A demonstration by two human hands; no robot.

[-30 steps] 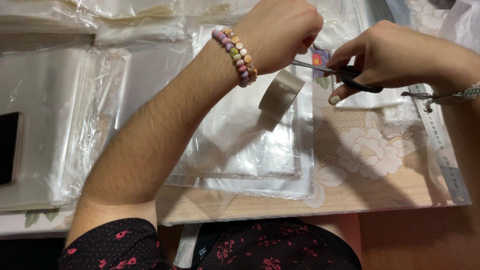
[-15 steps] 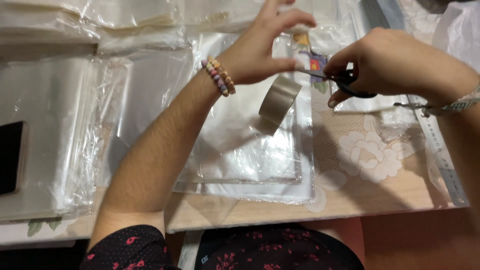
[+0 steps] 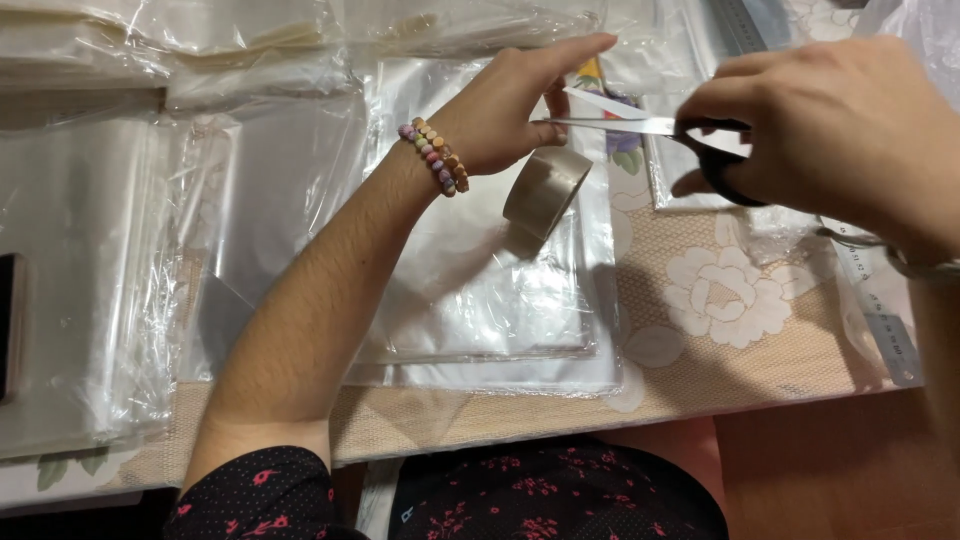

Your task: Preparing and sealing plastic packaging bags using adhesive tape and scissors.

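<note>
right hand grips scissors | left hand beside tape roll

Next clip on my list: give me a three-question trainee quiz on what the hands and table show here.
1. True or false: the right hand holds scissors with the blades open.
2. Which thing hangs just below the left hand? A) a tape roll B) a cup C) a pen
3. Fill in: the left wrist wears a beaded ____.

Key
1. True: the two blades are spread apart, pointing toward the left hand's fingers.
2. A: the roll sits under the left palm, above a stack of clear plastic bags.
3. Bracelet. A metal ruler lies at the right edge of the floral tablecloth.
</note>
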